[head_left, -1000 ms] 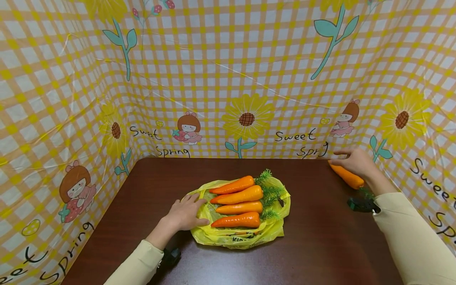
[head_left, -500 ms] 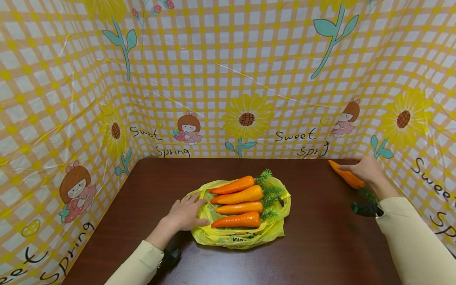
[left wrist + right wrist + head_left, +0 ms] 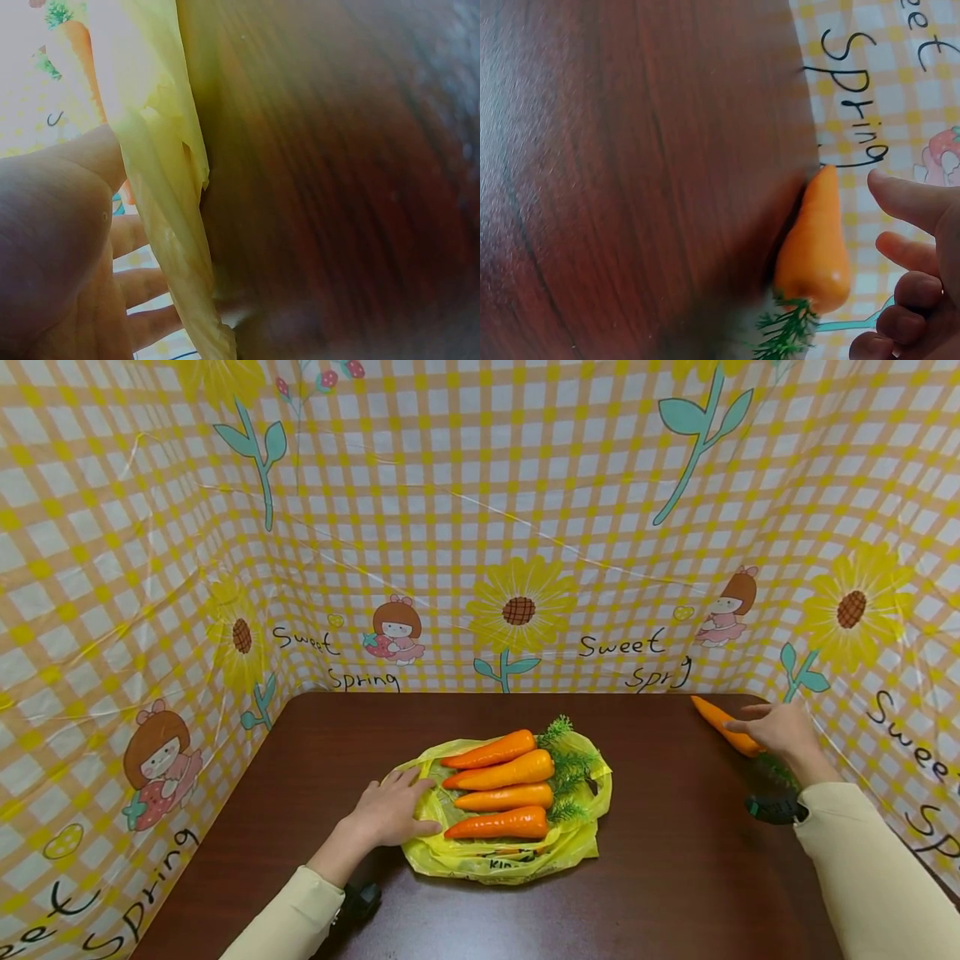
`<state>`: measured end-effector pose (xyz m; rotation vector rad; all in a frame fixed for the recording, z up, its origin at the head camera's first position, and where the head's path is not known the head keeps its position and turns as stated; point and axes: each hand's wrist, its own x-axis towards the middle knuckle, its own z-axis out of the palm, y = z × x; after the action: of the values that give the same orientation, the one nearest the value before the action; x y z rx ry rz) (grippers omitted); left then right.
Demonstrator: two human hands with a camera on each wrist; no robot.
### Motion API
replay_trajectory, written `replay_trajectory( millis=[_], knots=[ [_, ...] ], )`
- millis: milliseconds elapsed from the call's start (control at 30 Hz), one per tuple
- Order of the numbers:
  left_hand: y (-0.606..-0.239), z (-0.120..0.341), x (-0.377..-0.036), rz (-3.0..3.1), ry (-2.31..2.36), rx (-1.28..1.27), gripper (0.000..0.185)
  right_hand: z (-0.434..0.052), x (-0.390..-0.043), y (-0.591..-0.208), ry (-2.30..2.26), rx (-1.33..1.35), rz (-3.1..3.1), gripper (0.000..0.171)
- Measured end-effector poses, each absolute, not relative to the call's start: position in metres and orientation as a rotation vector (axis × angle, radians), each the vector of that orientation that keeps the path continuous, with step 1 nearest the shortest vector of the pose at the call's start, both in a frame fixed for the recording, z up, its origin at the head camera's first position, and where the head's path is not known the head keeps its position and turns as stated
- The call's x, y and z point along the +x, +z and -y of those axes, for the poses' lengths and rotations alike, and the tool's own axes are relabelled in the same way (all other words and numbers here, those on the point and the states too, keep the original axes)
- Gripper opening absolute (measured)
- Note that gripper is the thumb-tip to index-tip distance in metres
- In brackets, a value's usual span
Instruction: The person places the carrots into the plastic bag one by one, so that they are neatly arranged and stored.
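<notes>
Several orange toy carrots [image 3: 501, 774] with green tops lie side by side on a flattened yellow plastic bag [image 3: 501, 858] in the middle of the dark wooden table [image 3: 675, 860]. My left hand [image 3: 390, 810] rests flat on the bag's left edge [image 3: 161, 150], fingers straight. One more carrot [image 3: 720, 723] lies at the table's back right corner, tip toward the wall. My right hand [image 3: 780, 727] hovers just right of it, fingers loosely extended. In the right wrist view the fingers [image 3: 907, 202] stand apart from that carrot [image 3: 815, 240] and hold nothing.
Yellow checked sheets printed with sunflowers and cartoon girls [image 3: 517, 610] wall in the table at the back, left and right. Bare tabletop [image 3: 630, 165] lies between the bag and the lone carrot. Black wrist cameras [image 3: 772, 810] sit on both sleeves.
My right hand has slid off the lone carrot toward the right wall, uncovering most of it. The carrot stays in the back right corner. The left hand and bag have not moved.
</notes>
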<state>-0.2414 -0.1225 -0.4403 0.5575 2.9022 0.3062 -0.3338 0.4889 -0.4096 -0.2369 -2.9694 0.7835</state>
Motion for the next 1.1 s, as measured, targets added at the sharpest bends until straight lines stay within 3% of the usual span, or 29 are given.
replay_trajectory(
  millis=[1100],
  knots=[
    [-0.442,0.124,-0.242,-2.901,0.309,0.572,0.073,-0.504,-0.327,-0.424,0.604,-0.278,3.031,0.073]
  ],
)
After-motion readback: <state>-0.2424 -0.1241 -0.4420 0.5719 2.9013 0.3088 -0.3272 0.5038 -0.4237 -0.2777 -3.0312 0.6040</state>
